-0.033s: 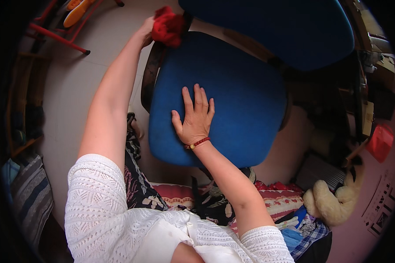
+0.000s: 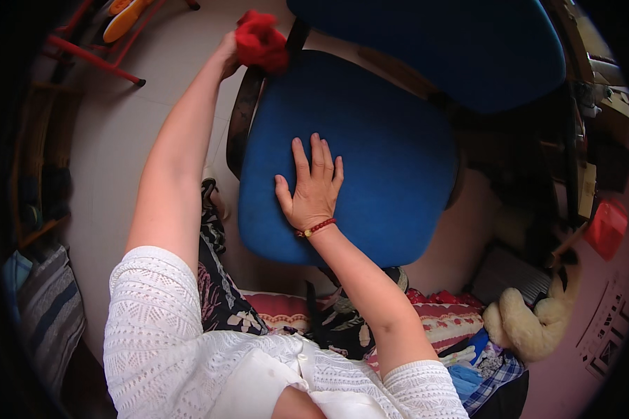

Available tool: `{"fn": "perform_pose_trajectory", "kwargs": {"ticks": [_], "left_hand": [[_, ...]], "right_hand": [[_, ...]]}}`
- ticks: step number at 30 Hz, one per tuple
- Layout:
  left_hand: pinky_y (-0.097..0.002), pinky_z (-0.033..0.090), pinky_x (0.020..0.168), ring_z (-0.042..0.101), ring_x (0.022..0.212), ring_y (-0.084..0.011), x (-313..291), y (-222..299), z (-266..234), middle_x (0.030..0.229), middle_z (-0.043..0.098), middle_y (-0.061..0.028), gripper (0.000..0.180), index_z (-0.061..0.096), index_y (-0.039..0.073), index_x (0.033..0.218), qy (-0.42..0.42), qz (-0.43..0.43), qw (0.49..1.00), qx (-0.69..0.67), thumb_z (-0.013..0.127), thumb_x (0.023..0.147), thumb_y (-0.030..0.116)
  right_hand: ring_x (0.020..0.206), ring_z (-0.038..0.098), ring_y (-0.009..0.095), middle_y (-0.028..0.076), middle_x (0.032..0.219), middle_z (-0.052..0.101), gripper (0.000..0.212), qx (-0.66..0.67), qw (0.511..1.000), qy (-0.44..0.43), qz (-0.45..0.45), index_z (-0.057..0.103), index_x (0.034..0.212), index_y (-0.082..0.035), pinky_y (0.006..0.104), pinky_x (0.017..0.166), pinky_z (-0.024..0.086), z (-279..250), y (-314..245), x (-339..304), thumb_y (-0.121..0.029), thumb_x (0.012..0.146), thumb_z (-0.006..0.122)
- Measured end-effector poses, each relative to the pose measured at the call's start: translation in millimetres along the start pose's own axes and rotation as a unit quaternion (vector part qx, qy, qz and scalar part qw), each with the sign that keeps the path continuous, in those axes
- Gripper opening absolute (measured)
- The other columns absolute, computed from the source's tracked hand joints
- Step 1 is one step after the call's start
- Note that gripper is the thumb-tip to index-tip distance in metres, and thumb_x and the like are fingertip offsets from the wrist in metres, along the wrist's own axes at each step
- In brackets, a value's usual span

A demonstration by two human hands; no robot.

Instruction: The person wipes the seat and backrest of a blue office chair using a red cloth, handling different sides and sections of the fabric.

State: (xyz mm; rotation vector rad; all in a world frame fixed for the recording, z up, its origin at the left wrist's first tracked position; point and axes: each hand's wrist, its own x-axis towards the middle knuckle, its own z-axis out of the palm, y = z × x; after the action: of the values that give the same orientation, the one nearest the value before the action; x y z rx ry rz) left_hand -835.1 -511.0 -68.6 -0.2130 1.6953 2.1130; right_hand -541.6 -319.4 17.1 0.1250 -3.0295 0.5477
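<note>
The blue chair seat (image 2: 370, 160) sits right in front of the person, its front edge near their knees and its blue backrest (image 2: 454, 42) at the far side. The right hand (image 2: 313, 187) lies flat on the seat, palm down, fingers straight, a little apart and pointing away; a red bead bracelet (image 2: 316, 228) is on that wrist. Farther off, the left hand (image 2: 228, 56) grips a bunched red cloth (image 2: 261, 40) against the seat's far left corner. A cream plush toy (image 2: 531, 325) lies on the right.

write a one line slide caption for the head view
Right hand rests flat on a blue office chair seat while the left hand holds a red cloth against its armrest.
</note>
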Motion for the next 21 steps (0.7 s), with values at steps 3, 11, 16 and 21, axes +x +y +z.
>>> {"fn": "perform_pose_trajectory", "kwargs": {"ticks": [3,11,16,21], "left_hand": [[-0.0333,0.052,0.088,0.065,0.100,-0.0181,-4.3,-15.9,-64.7,0.113,0.068,-0.0065,0.043,0.063,0.007,0.124,0.033,-0.053,0.987,0.149,0.058,0.093,0.035],[-0.0350,0.051,0.085,0.064,0.095,-0.0202,-68.8,52.8,-111.1,0.105,0.068,-0.0057,0.034,0.064,0.008,0.120,-0.025,0.138,0.968,-0.209,0.059,0.088,0.020],[-0.0389,0.047,0.096,0.059,0.113,-0.0267,-45.3,-7.8,-99.3,0.121,0.063,-0.0108,0.035,0.066,0.009,0.119,0.160,0.053,0.840,0.515,0.059,0.084,0.014],[-0.0405,0.049,0.093,0.065,0.102,-0.0318,-56.0,-102.1,-63.2,0.108,0.070,-0.0148,0.037,0.070,0.014,0.113,0.038,-0.100,0.831,0.546,0.054,0.080,0.007]], "right_hand": [[0.145,0.023,0.032,0.016,0.156,0.026,0.071,0.000,1.000,0.002,-0.004,0.035,0.149,-0.017,0.0544,0.116,0.010,3.2,-2.4,1.4,-0.040,0.086,0.057],[0.144,0.024,0.034,0.017,0.155,0.027,0.069,-0.034,0.999,0.014,-0.015,0.035,0.148,-0.014,0.0553,0.115,0.013,8.6,2.0,0.7,-0.039,0.087,0.057],[0.144,0.024,0.034,0.017,0.155,0.027,0.069,-0.045,0.999,0.005,-0.022,0.035,0.149,-0.013,0.0529,0.116,0.011,12.8,1.0,-1.9,-0.036,0.087,0.055],[0.144,0.025,0.034,0.017,0.155,0.027,0.068,-0.058,0.998,0.018,-0.024,0.036,0.148,-0.012,0.0532,0.116,0.012,13.3,9.0,-2.2,-0.035,0.087,0.054]]}}
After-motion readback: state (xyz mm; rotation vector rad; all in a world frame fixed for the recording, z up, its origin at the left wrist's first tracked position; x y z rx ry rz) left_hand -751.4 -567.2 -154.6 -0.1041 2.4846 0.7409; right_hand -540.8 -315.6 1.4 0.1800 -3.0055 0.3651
